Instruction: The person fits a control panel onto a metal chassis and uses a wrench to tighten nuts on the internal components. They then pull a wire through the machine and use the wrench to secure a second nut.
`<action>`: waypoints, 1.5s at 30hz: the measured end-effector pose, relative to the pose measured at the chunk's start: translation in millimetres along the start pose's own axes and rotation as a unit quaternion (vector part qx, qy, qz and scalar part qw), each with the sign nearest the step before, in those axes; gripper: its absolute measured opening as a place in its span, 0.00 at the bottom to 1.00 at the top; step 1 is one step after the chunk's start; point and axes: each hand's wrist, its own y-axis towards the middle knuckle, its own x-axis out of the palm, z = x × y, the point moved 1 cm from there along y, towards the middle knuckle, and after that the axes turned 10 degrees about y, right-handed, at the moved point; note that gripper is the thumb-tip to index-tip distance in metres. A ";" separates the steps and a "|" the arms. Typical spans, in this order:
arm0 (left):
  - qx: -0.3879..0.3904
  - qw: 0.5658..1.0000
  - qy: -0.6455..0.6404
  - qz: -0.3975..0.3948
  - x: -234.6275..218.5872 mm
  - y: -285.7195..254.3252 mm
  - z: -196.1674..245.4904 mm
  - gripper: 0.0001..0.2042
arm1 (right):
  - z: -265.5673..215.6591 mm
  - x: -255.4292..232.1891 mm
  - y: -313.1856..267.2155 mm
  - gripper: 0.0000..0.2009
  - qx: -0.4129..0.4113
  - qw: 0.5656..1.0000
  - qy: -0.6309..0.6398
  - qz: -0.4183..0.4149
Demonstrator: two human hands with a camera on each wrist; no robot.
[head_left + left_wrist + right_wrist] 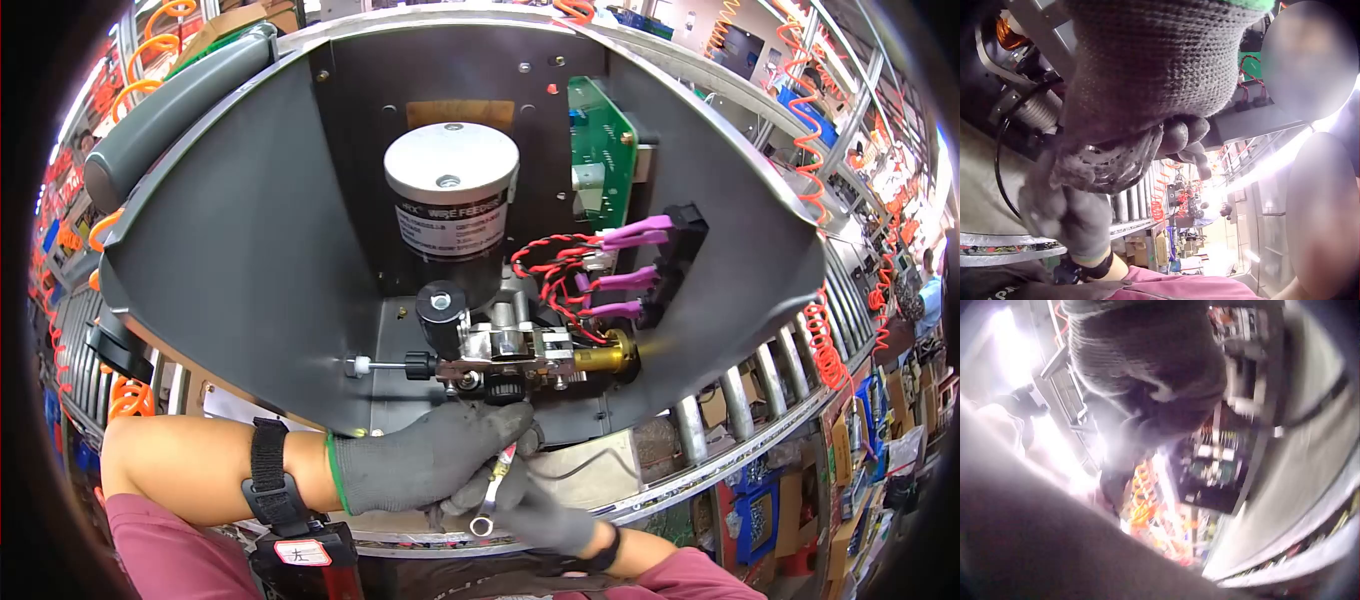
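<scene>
A combination wrench [491,497] with red tape on its shank shows its ring end toward the person in the head view. My left hand [430,460], in a grey knit glove, grips it at the upper end with curled fingers. Close against it, my gloved right hand [545,515] overlaps the wrench from below; its fingertips are hidden, and I cannot tell whether they hold it. Just above both hands sits a wire feed mechanism [500,350] with a black knob and brass fitting [605,357]. Behind it stands a white-topped motor [452,165].
A dark metal housing [225,220] surrounds the mechanism. Inside, red wires [560,268] lead to purple connectors [640,235] near a green circuit board [603,150]. A roller conveyor [738,400] and its metal rail run beneath. Orange coiled hoses [825,350] hang around.
</scene>
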 end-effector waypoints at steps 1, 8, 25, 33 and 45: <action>0.015 0.999 0.027 -0.007 0.2 1.7 -3.3 0.18 | 35.7 -2.5 5.6 0.18 -0.108 0.986 -0.122 0.015; -0.036 0.999 -0.008 0.019 4.0 -8.4 9.4 0.17 | -40.4 -30.1 -39.9 0.12 0.094 0.993 0.067 0.009; -0.033 0.999 0.019 0.003 2.7 -6.7 10.8 0.19 | -34.5 -24.9 -31.9 0.12 0.143 0.988 0.052 0.011; -0.028 0.998 -0.058 -0.012 1.6 -8.1 4.8 0.20 | -8.7 -4.8 -8.6 0.14 -0.047 0.999 0.004 0.010; -0.032 0.999 -0.009 -0.006 2.1 -8.7 11.3 0.20 | 11.8 19.4 13.9 0.13 -0.202 0.968 -0.139 0.052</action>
